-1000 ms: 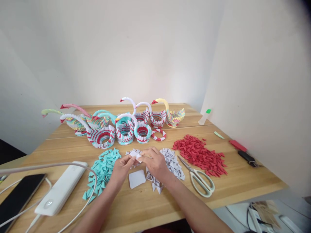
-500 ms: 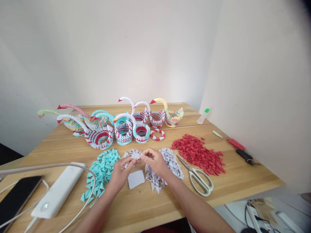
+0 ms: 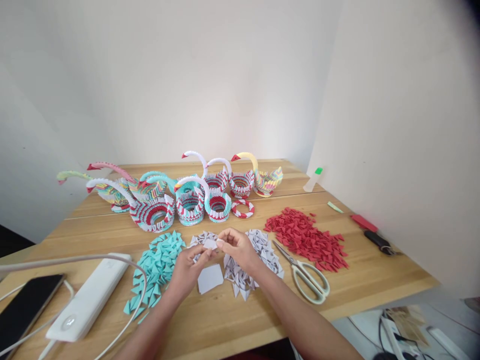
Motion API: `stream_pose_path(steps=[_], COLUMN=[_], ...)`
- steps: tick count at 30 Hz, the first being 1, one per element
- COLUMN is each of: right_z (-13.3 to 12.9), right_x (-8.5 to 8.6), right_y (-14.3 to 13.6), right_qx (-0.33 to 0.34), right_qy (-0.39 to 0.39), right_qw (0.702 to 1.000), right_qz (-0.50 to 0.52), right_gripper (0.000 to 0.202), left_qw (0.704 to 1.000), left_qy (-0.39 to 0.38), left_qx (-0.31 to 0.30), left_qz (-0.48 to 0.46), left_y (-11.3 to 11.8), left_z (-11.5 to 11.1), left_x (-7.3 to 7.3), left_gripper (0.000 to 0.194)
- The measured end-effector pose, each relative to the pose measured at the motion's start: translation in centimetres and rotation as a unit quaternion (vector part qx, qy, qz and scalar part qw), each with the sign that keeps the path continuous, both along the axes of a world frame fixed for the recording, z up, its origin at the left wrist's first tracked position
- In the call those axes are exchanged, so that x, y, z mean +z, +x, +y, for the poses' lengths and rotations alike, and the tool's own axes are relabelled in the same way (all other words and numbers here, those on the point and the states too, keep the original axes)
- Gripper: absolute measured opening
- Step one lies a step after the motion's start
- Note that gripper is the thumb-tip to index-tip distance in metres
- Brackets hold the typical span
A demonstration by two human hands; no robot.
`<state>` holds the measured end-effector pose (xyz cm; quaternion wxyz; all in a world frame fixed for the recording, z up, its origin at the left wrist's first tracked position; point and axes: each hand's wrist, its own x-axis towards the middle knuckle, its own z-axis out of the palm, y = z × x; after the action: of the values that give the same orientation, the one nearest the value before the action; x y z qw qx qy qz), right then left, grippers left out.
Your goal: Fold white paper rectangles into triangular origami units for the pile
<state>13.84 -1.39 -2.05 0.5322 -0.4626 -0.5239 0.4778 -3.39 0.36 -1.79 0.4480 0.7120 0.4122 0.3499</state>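
A small piece of white paper point(image 3: 210, 244) is pinched between both my hands, above the middle of the table. My left hand point(image 3: 189, 265) grips its lower left side between thumb and fingers. On its right side, the thumb and forefinger of my right hand point(image 3: 237, 248) close on the edge. Just below lies a stack of white paper rectangles point(image 3: 210, 278). Folded white triangles form one pile point(image 3: 200, 237) behind my hands and a larger pile point(image 3: 262, 255) by my right wrist. Turquoise folded triangles point(image 3: 161, 262) are heaped to the left of my left hand.
Several folded-paper swans point(image 3: 153, 216) stand at the back, beside a red and white paper ring point(image 3: 243, 209). Red triangles point(image 3: 305, 237), scissors point(image 3: 309, 280), a glue bottle point(image 3: 312, 181) and a box cutter point(image 3: 378, 242) lie right. A white power bank point(image 3: 90, 297), phone point(image 3: 30, 315) and cables lie left.
The white paper has tipped flatter and shows less of its face. My fingers have shifted slightly on it, while both hands stay in nearly the same place.
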Motion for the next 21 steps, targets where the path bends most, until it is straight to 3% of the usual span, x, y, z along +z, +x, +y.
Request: stream_pose_path(steps=[7,15,18,21], right_z=[-0.5,-0.8,-0.9,-1.0], right_x=[0.2,0.2,0.6,1.2], right_y=[0.0,-0.2,-0.1,0.0], right_qx=[0.078,0.063,0.077,0.074], right_qy=[0.018,0.042,0.046,0.063], right_qw=[0.995,0.995,0.992,0.986], right_qz=[-0.059,-0.061,-0.090,-0.138], right_gripper=[0.033,0.039,0.039,0.037], left_qw=[0.998,0.978,0.979,0.992], left_qy=[-0.033,-0.144,-0.138,-0.088], left_qx=[0.002,0.007,0.009,-0.009], left_qz=[-0.051,-0.153,-0.150,-0.089], left_y=[0.0,0.5,0.4,0.2], left_z=[0.2,0.0,0.0,0.0], left_x=[0.0,0.7,0.6,0.7], left_gripper=[0.028,0.024,0.024,0.023])
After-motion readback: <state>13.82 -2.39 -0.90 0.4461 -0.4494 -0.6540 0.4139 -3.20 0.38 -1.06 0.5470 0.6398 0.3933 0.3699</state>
